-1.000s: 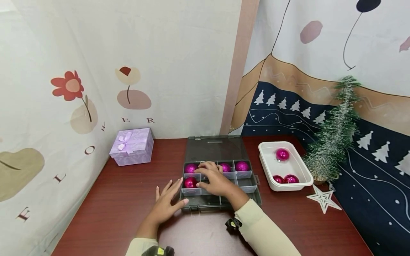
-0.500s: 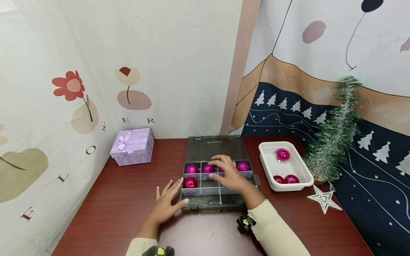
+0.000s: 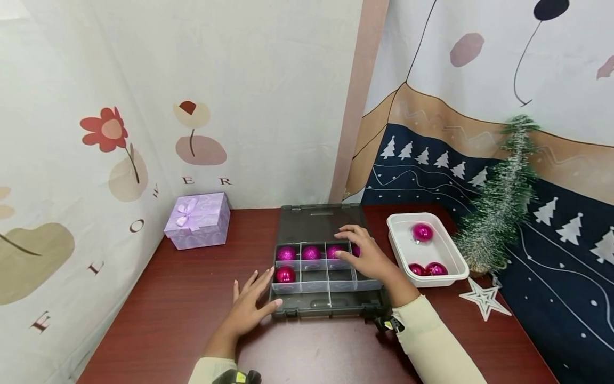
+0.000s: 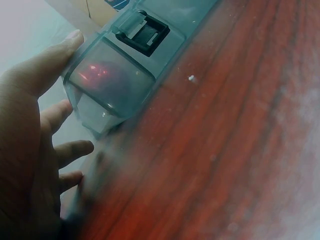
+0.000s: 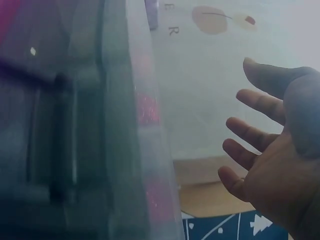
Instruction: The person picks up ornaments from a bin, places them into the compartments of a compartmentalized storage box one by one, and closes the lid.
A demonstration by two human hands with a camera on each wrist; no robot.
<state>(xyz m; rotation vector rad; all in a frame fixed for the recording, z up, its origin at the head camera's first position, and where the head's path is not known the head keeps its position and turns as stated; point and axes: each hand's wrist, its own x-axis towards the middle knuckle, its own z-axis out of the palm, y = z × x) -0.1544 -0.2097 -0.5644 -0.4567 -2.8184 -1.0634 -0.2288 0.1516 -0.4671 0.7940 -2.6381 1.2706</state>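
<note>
A dark see-through divided box (image 3: 329,300) lies with its lid (image 3: 322,223) folded back. Glittery magenta Christmas balls fill its back row, among them a left-hand ball (image 3: 286,253); the rightmost is partly covered by my right hand. One shiny magenta ball (image 3: 285,274) sits in the left compartment of the row in front. My left hand (image 3: 250,308), fingers spread, touches the box's left front corner. Over the right part of the box hovers my right hand (image 3: 368,255). In the right wrist view its fingers (image 5: 255,131) are loosely bent and hold nothing.
To the right, a white tub (image 3: 402,250) contains three shiny magenta balls. A white star (image 3: 485,298) and a small frosted tree (image 3: 503,208) stand beyond it. A lilac gift box (image 3: 199,221) is at the back left of the brown table (image 3: 192,298).
My right hand has moved rightward across the box, from the second back-row compartment to the right end, uncovering balls there. The left hand stays at the corner.
</note>
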